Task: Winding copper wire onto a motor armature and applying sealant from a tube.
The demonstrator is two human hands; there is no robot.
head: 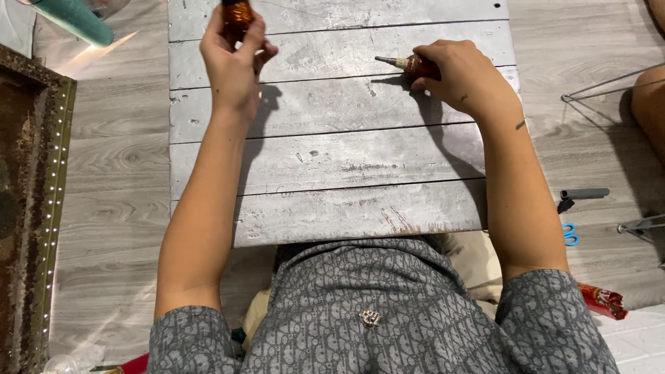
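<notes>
The left hand (pixel 234 66) is raised above the far part of the grey plank worktop (pixel 332 159). Its grip is closed around a copper-coloured spool (pixel 237 12), pinched between thumb and fingertips; the top of the spool is cut off by the frame edge, so it may be wound wire, but this cannot be confirmed.

The right hand (pixel 460 76) rests on the worktop, well apart from the left hand. Its grip is closed around the reddish-brown handle of a pointed tool (pixel 409 64). The metal tip projects from the grip toward the left hand and lies just above or on the planks.

Outboard of the right forearm, on the wood-pattern floor (pixel 118 166), lie a dark grey tube (pixel 584 194), blue-handled scissors (pixel 569 234) and a wire frame (pixel 609 86).

Hazards, as a judgement:
- The spool is held only by the fingertips; a slackened pinch would drop it onto the planks, where it could roll off.
- The exposed tip points toward the left hand; closing the gap carelessly could prick the fingers.
- The tip could catch in a gap between planks.
</notes>
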